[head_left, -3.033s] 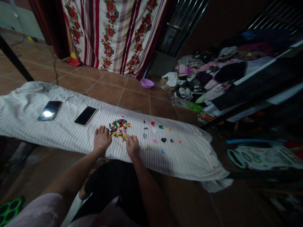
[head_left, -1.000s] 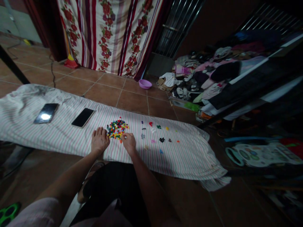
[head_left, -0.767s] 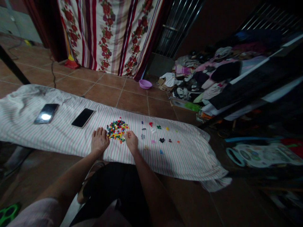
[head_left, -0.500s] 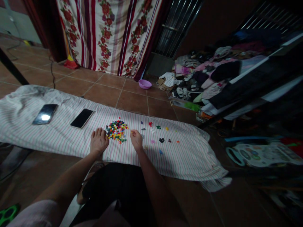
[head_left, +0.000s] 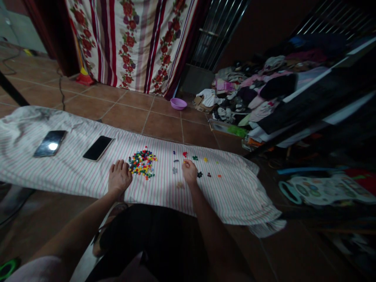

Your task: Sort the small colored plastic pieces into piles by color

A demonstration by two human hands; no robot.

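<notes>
On a long surface covered by a white cloth with thin pink and green stripes, a loose heap of tiny multicoloured pieces lies between the two hands. The left hand rests palm down just beside the left edge of this heap, its fingers extended and a little bent, with nothing seen in its grip. The right hand is to the right of the heap, well apart from it, and its thumb and forefinger are pressed together on one very small yellowish piece. Around this hand, small groups sorted by colour are on the cloth: the red pieces just above it, the grey pieces at its left, the black pieces close at its right, and the yellow pieces farther to the right. To the left of the left hand lies a flat black smartphone.
</notes>
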